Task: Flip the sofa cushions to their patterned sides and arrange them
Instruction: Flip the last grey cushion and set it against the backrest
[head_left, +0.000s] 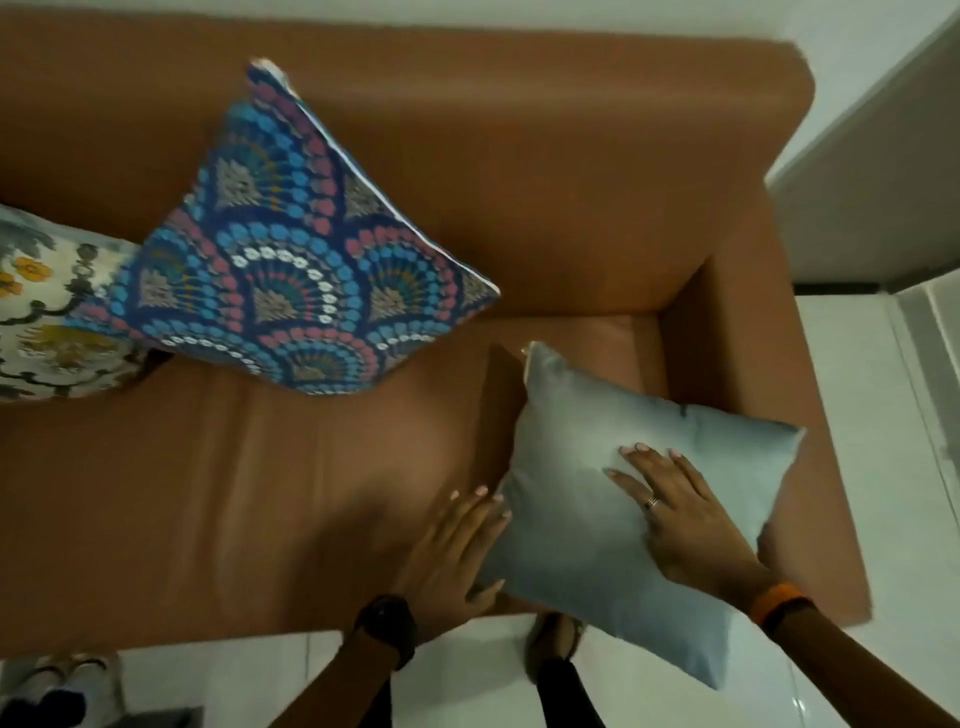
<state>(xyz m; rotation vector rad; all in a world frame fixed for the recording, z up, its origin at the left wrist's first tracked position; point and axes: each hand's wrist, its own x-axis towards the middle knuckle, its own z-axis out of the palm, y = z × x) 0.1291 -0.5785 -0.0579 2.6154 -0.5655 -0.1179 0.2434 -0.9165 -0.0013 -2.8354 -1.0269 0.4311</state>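
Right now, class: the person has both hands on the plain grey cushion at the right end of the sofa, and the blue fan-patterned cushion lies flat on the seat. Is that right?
Not quite. The blue fan-patterned cushion does not lie flat; the head view shows it propped up against the sofa backrest. The rest holds: left hand and right hand are on the plain grey cushion at the right end.

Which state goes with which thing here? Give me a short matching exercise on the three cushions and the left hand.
Things:
1. blue fan-print cushion
2. floral cushion
3. grey cushion
4. left hand

States:
A. plain side showing, overhanging the front of the sofa seat
B. at the picture's left edge, partly cut off
C. patterned side showing, one corner pointing up against the backrest
D. at the grey cushion's left edge, fingers spread

Pairs: 1-C, 2-B, 3-A, 4-D
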